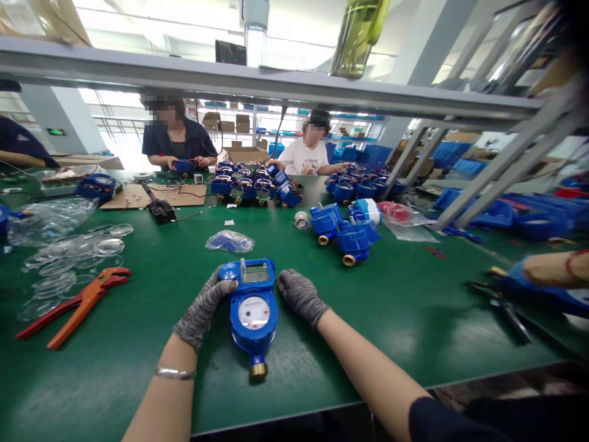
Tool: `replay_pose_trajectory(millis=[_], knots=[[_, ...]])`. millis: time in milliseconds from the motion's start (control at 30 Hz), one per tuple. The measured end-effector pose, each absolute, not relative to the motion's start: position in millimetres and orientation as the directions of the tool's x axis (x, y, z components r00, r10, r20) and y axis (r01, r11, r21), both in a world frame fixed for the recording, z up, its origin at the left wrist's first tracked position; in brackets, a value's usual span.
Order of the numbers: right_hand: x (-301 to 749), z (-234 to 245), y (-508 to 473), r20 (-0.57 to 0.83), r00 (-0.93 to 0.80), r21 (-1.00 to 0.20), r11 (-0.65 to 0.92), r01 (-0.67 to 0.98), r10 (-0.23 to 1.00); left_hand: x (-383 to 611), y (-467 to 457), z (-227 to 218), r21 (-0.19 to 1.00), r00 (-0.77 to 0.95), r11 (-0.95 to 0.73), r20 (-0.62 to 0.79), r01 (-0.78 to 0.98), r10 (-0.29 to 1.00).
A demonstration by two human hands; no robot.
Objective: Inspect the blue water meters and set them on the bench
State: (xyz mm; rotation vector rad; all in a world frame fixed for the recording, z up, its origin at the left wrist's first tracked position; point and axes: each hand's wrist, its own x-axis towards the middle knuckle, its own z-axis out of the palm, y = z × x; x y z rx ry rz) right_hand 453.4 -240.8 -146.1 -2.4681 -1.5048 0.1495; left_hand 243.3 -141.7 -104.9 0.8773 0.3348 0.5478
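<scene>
Your left hand, in a grey knit glove, grips the left side of the blue meter, thumb hooked over its top corner. Your right hand, gloved alike, rests half curled on the desk just beside the meter's upper right corner; whether it touches the casing cannot be told.

The meter lies flat between your hands: glossy blue plastic body, small grey display window at the top, round white dial below it, brass threaded fitting at the end nearest you. Print on dial and display is too small to read.

The desk has a green matte surface. Its near edge runs just behind your forearms.

Left of your left hand lies an orange cutter, handles spread, with clear round lenses beyond it. Ahead of your hands sits a small clear bag holding something blue. Ahead and to the right stand several blue housings with brass ends.

Bare green surface lies open right of your right hand, up to another person's arm at the far right.
</scene>
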Motion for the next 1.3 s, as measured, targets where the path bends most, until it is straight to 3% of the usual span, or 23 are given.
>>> replay_pose_trajectory(millis=[333,1300], knots=[[475,-161,-248,0.095,0.451,-0.407,-0.379,0.831,0.887,242,-138,-107,0.797,0.838,0.525,-0.046,-0.297,0.544],[489,-163,-251,0.088,0.521,-0.359,-0.461,0.812,0.849,241,-144,-101,0.804,0.812,0.506,-0.051,-0.312,0.581]])
